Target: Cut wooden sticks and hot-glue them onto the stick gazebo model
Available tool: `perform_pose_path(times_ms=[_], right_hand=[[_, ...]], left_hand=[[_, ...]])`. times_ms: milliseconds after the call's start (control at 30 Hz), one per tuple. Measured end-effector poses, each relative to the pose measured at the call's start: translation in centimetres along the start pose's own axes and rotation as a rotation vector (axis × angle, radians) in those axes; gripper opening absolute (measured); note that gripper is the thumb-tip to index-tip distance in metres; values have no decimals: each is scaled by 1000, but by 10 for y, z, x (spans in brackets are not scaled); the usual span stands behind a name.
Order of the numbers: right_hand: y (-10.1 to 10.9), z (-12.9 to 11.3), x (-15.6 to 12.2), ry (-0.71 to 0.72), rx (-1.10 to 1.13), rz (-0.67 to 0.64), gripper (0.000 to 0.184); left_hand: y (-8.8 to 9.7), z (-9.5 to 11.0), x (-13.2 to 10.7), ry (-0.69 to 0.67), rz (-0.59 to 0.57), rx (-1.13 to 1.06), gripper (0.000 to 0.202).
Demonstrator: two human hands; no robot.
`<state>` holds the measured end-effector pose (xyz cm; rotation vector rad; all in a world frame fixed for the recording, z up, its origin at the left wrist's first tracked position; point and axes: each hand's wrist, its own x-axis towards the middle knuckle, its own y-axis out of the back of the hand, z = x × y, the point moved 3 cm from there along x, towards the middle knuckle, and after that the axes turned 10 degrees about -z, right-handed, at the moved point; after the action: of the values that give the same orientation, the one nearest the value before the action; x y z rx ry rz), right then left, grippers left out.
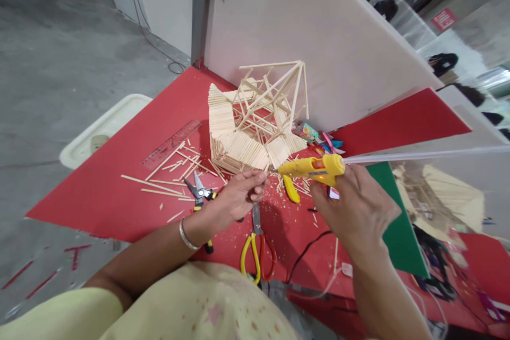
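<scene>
My right hand [354, 210] grips a yellow hot glue gun [308, 167] with a long clear glue stick out of its back. The gun's nozzle points left, close to the fingertips of my left hand [241, 196]. Those fingers are pinched together, and what is between them is hidden or too small to name. Just beyond both hands stands a model made of thin wooden sticks [243, 149], with panelled sides and an open frame on top. Loose sticks [159, 185] lie to the left on the red table [131, 191].
Scissors with yellow and red handles [255, 255] lie at the near edge. Cutting pliers [200, 191] rest by my left wrist, a yellow cutter knife [291, 189] under the gun. A clear ruler [171, 143] lies at left. A pale partition [298, 16] rises behind; a green board [402, 228] stands right.
</scene>
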<state>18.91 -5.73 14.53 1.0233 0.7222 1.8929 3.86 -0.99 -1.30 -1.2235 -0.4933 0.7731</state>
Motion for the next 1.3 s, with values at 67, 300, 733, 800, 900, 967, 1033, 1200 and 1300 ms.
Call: perform_pose_path(times_ms=[67,300,733,800,900,967,1033,1200,1300], right_hand=[[-1,0,0,-5,-2,-8,17],[-2,-3,5,-10,0,-14,17],[-2,-12,15,31,-72,59,27],[-4,-11,14,27,-61,43,28],[-5,-10,14,26,-41,41,28],[-5,-10,14,31,-47,47,28],[-4,-10,14,34,-70,53,27],[-3,-12,15,37,-105,66,25],[-3,-11,15,38,-91,67,24]], left_hand=[[0,0,1,6,13,-2,24],[-2,1,4,6,-15,-19,25],[-3,3,3,5,-36,-37,25],[-3,4,3,10,-42,-30,24],[-2,4,3,11,-46,-23,23],[-1,5,3,10,-48,-27,24],[-2,5,3,9,-51,-30,25],[-3,5,3,0,-52,-27,23],[-3,5,3,3,-53,-23,24]])
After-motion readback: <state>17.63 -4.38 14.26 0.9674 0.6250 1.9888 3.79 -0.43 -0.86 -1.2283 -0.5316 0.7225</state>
